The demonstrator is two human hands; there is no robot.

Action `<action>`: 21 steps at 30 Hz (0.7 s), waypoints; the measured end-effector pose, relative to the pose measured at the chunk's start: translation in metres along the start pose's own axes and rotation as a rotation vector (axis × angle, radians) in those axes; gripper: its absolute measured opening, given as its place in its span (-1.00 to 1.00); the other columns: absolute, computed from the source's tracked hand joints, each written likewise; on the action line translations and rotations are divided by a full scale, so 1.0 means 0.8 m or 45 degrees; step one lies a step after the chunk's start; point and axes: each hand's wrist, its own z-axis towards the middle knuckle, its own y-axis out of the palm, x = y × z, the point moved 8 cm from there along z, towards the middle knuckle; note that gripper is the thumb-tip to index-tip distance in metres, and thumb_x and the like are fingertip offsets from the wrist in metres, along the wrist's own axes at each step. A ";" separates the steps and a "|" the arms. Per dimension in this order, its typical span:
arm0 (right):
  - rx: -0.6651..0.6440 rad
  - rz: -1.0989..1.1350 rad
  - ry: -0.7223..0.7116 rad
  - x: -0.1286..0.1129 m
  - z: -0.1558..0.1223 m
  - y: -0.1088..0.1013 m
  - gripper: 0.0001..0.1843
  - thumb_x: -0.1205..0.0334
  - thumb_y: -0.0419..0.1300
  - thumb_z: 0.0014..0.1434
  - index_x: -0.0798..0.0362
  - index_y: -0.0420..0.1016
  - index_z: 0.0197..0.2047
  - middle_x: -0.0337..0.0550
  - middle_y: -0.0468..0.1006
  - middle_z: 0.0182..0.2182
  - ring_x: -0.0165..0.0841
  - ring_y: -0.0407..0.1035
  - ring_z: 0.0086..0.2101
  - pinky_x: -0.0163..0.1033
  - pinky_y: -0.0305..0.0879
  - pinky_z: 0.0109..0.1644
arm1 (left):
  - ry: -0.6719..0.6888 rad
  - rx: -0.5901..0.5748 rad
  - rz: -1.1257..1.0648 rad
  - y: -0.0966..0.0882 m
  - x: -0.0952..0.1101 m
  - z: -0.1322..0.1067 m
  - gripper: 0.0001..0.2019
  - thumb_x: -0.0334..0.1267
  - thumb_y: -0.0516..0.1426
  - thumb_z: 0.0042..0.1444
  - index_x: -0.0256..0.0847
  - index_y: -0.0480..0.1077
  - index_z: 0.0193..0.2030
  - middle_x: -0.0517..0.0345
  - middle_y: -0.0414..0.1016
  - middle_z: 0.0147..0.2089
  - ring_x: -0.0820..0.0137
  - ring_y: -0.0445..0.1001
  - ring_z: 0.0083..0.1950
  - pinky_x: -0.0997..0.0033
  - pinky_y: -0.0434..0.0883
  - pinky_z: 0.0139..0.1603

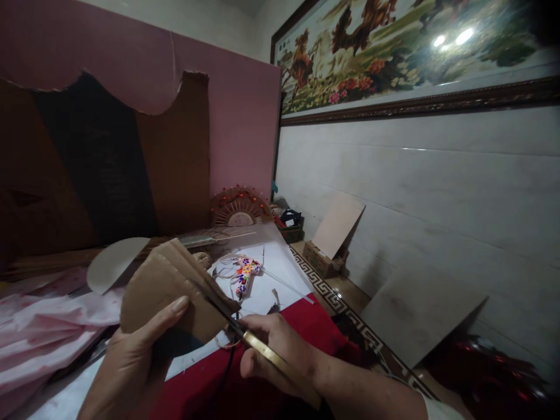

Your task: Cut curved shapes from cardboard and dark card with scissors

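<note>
My left hand (131, 359) grips a brown cardboard piece (170, 286) with a rounded edge, thumb laid across its face. My right hand (280, 350) is closed on scissors (236, 326) with gold handles. Their dark blades sit in the cardboard's lower right edge. Beyond the hands, a colourful patterned glue gun (245, 274) lies on the white table surface (280, 262) with a thin clear stick (289, 286) beside it.
Pink paper (39, 326) is heaped at the left. A red cloth (306, 326) covers the table's near corner. Large cardboard sheets (175, 169) and a pink board (240, 116) stand behind, with a decorated fan shape (240, 207). Cardboard boxes (321, 259) sit on the floor by the wall.
</note>
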 end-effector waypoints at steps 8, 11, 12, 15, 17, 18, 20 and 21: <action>0.137 -0.083 0.058 0.008 -0.001 0.005 -0.36 -0.33 0.40 -0.23 0.10 0.33 -0.54 -0.37 0.19 -0.64 -0.50 0.06 -0.55 -0.37 -0.03 -0.52 | -0.042 0.016 -0.067 -0.002 -0.003 0.004 -0.53 -0.38 0.46 -0.51 -0.17 0.56 -0.31 0.27 0.60 -0.33 0.40 0.53 -0.32 0.52 0.55 -0.39; 0.144 -0.137 0.055 0.001 0.000 0.001 -0.38 -0.31 0.42 -0.24 0.10 0.37 -0.51 -0.37 0.24 -0.64 -0.49 0.06 -0.54 -0.37 -0.02 -0.50 | -0.002 0.002 -0.027 -0.003 -0.001 0.004 -0.47 -0.37 0.43 -0.42 -0.08 0.57 -0.17 0.28 0.62 -0.24 0.41 0.54 -0.29 0.50 0.55 -0.36; 0.135 -0.146 0.058 -0.001 0.001 0.001 -0.38 -0.31 0.41 -0.23 0.11 0.41 -0.47 -0.36 0.27 -0.62 -0.49 0.08 -0.53 -0.37 -0.01 -0.49 | 0.016 0.005 -0.014 -0.004 0.000 0.004 -0.47 -0.37 0.42 -0.39 -0.06 0.56 -0.14 0.28 0.63 -0.22 0.41 0.55 -0.28 0.51 0.55 -0.36; 0.098 -0.151 0.056 -0.002 0.002 0.001 -0.36 -0.35 0.38 -0.20 0.11 0.46 -0.38 -0.34 0.30 -0.60 -0.48 0.09 -0.52 -0.37 -0.02 -0.49 | 0.013 0.031 -0.019 -0.006 -0.001 0.005 -0.48 -0.38 0.43 -0.44 -0.08 0.57 -0.20 0.30 0.62 -0.26 0.42 0.55 -0.31 0.52 0.55 -0.40; 0.067 -0.165 0.060 -0.001 0.002 0.002 -0.35 -0.37 0.35 -0.17 0.12 0.49 -0.35 -0.32 0.32 -0.59 -0.47 0.10 -0.51 -0.37 0.00 -0.48 | -0.008 0.055 -0.039 -0.009 -0.003 0.006 -0.52 -0.37 0.45 -0.53 -0.15 0.56 -0.31 0.29 0.60 -0.34 0.42 0.54 -0.34 0.54 0.54 -0.42; 0.042 -0.179 0.071 0.001 0.002 0.003 -0.34 -0.37 0.33 -0.15 0.12 0.50 -0.33 -0.31 0.34 -0.58 -0.46 0.12 -0.50 -0.37 0.03 -0.47 | -0.023 0.054 -0.050 -0.009 -0.004 0.007 -0.53 -0.36 0.46 -0.56 -0.18 0.55 -0.35 0.27 0.60 -0.36 0.41 0.54 -0.34 0.53 0.55 -0.41; -0.012 -0.207 0.097 0.003 -0.001 0.005 -0.30 -0.41 0.28 -0.10 0.12 0.53 -0.25 -0.27 0.38 -0.55 -0.44 0.16 -0.48 -0.37 0.07 -0.45 | -0.033 0.046 -0.062 -0.009 -0.004 0.008 -0.52 -0.36 0.47 -0.59 -0.19 0.54 -0.36 0.26 0.60 -0.38 0.40 0.54 -0.35 0.53 0.55 -0.42; -0.039 -0.219 0.108 0.005 -0.002 0.006 -0.28 -0.43 0.23 -0.06 0.12 0.53 -0.22 -0.26 0.40 -0.54 -0.44 0.18 -0.48 -0.37 0.08 -0.45 | -0.017 0.045 -0.060 -0.009 -0.002 0.007 -0.49 -0.36 0.47 -0.59 -0.17 0.55 -0.33 0.26 0.61 -0.37 0.39 0.55 -0.35 0.52 0.55 -0.42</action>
